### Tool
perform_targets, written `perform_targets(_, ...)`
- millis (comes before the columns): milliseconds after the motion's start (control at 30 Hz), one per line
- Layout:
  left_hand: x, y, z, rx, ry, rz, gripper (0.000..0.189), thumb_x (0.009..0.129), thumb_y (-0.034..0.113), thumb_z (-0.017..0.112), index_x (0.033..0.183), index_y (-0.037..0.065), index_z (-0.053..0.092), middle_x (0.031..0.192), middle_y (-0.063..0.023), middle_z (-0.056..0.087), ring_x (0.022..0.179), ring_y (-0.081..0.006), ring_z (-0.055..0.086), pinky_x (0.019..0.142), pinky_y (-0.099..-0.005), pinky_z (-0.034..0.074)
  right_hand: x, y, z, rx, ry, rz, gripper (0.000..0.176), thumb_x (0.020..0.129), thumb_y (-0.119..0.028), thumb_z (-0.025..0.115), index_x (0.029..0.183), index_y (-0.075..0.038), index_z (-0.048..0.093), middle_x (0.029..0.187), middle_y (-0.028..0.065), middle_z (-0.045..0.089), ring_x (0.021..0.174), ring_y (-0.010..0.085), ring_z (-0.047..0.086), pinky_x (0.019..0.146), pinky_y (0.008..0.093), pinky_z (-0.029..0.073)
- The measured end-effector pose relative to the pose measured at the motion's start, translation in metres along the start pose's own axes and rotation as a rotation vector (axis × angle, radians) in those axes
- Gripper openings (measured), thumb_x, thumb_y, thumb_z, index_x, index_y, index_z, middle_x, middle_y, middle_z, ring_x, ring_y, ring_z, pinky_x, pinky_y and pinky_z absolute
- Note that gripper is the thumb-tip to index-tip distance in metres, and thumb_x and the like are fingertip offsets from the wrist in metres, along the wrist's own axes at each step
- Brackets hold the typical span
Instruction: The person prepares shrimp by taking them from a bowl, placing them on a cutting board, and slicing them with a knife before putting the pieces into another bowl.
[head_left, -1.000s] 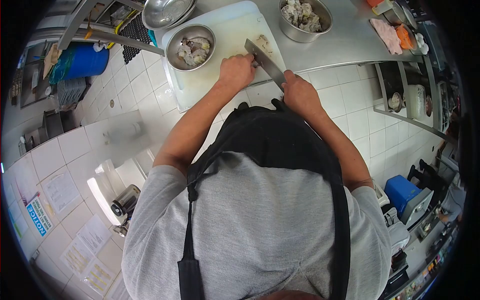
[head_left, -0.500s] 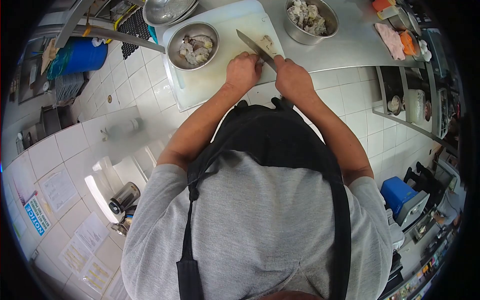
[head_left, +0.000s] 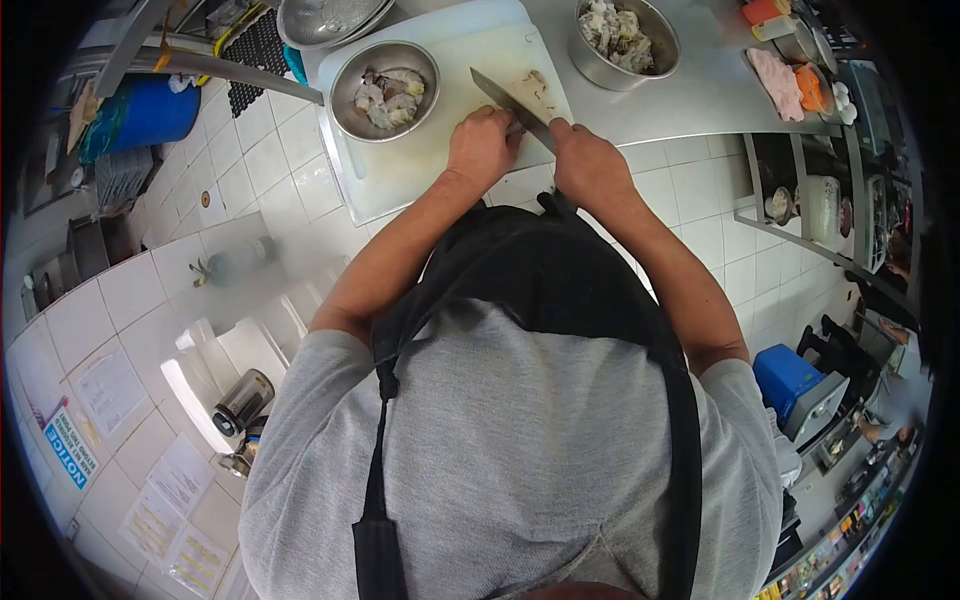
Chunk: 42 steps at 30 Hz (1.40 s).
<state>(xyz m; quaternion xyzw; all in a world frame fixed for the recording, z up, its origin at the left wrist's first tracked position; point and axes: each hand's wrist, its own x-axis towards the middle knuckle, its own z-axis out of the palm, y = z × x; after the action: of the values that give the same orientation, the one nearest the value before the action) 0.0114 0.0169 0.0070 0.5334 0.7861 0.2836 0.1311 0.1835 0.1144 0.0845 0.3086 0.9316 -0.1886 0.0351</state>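
My right hand [head_left: 588, 162] is closed round the handle of a large knife [head_left: 515, 105], its blade pointing up and to the left over the white cutting board [head_left: 460, 40]. Beside the blade, my left hand [head_left: 482, 147] has its fingers pressed together on something small and pale, mostly hidden by the fingers. Dark scraps [head_left: 535, 88] lie on the board to the right of the blade. On the board's left part stands a metal bowl [head_left: 345, 95] of peeled, shrimp-like pieces [head_left: 392, 100].
A deeper metal bowl [head_left: 597, 72] of similar pieces stands on the steel counter [head_left: 690, 100], right of the board. Strainers [head_left: 325, 18] are at the upper left. Pink cloth [head_left: 775, 85] lies at the right. Another person [head_left: 895, 400] is at the far right.
Both hands keep nearly the same place over the board, with the knife still held. The surroundings have shifted slightly in view, and more of the other person shows at the far right.
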Motion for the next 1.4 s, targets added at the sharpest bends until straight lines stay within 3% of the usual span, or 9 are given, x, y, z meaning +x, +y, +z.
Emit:
perform_targets(133,-0.009,0.000,-0.006,0.007,0.012,-0.020,0.017,0.086,0.015,0.074,0.098,0.002,0.076,0.098,-0.0207,0.073,0.091,-0.0414,0.074,0.082,-0.0512,0.061,-0.014,0.000,-0.018,0.026,-0.034,0.010,0.016,0.101,-0.012,0.062,0.112,-0.003,0.055,0.099,0.0248,0.071,0.090,0.0464,0.073,0.078,0.0567,0.058)
perform_targets(200,-0.009,-0.001,-0.005,-0.001,0.017,-0.067,0.017,0.087,0.014,0.071,0.098,0.001,0.076,0.097,-0.0207,0.073,0.091,-0.0416,0.074,0.082,-0.0519,0.061,-0.025,-0.005,-0.029,0.007,-0.034,0.021,0.021,0.090,-0.002,0.061,0.110,-0.001,0.057,0.094,0.0234,0.070,0.086,0.0439,0.075,0.075,0.0531,0.061)
perform_targets(533,-0.009,-0.002,-0.002,0.018,0.029,0.021,0.020,0.086,0.014,0.073,0.103,0.005,0.075,0.097,-0.0185,0.073,0.090,-0.0404,0.073,0.081,-0.0510,0.060,-0.002,-0.003,-0.007,0.012,-0.030,-0.010,0.022,0.089,-0.001,0.062,0.110,-0.001,0.058,0.093,0.0246,0.070,0.088,0.0438,0.074,0.076,0.0532,0.060)
perform_targets(700,-0.014,-0.003,-0.001,-0.006,0.050,-0.084,0.019,0.087,0.017,0.076,0.102,0.005,0.075,0.096,-0.0174,0.073,0.090,-0.0401,0.073,0.082,-0.0506,0.059,-0.030,-0.011,-0.040,0.016,-0.094,0.005,0.023,0.090,-0.002,0.060,0.112,0.001,0.058,0.093,0.0240,0.070,0.088,0.0443,0.074,0.078,0.0535,0.060)
perform_targets(867,-0.015,-0.005,0.004,-0.015,0.040,-0.055,0.018,0.088,0.017,0.075,0.102,0.004,0.075,0.095,-0.0175,0.073,0.089,-0.0398,0.073,0.082,-0.0498,0.059,-0.010,0.000,-0.004,0.021,-0.099,-0.003,0.021,0.090,-0.002,0.060,0.111,0.000,0.057,0.093,0.0248,0.070,0.089,0.0451,0.074,0.080,0.0545,0.059)
perform_targets(1200,-0.027,-0.003,-0.010,-0.008,0.017,-0.066,0.019,0.087,0.015,0.073,0.102,0.003,0.074,0.095,-0.0199,0.073,0.087,-0.0412,0.072,0.080,-0.0516,0.059,-0.032,-0.002,-0.030,0.014,-0.115,-0.048,0.019,0.091,-0.003,0.060,0.109,0.000,0.056,0.093,0.0254,0.070,0.091,0.0457,0.073,0.078,0.0552,0.059)
perform_targets(1400,-0.029,-0.004,-0.012,-0.007,0.008,-0.046,0.019,0.087,0.016,0.074,0.100,0.002,0.074,0.095,-0.0207,0.073,0.087,-0.0416,0.072,0.080,-0.0516,0.059,-0.010,-0.006,0.001,0.048,-0.110,-0.049,0.024,0.089,-0.004,0.064,0.111,0.000,0.055,0.096,0.0251,0.070,0.090,0.0461,0.072,0.078,0.0563,0.058)
